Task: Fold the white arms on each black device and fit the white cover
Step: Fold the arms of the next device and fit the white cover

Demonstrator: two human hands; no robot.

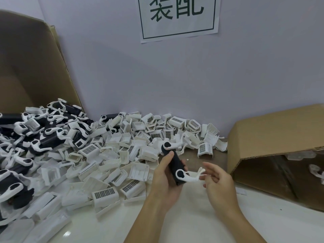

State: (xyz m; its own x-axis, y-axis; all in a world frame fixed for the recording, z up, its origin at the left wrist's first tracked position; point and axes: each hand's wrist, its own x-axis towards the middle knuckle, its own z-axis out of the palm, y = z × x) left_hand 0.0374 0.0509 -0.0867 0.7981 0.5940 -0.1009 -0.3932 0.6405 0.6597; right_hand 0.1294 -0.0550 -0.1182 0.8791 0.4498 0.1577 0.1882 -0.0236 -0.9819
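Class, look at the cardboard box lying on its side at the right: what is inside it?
Inside the cardboard box, a few white parts show near its opening. The box's shadowed depths and top panel hide anything further back.

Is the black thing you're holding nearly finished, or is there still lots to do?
Not finished yet. The left hand holds one black device, and both its white arms still stick out; the right hand is touching the near white arm, likely to fold it. No cover is on it. Lots remain: a pile of black devices and a heap of white covers lie on the table.
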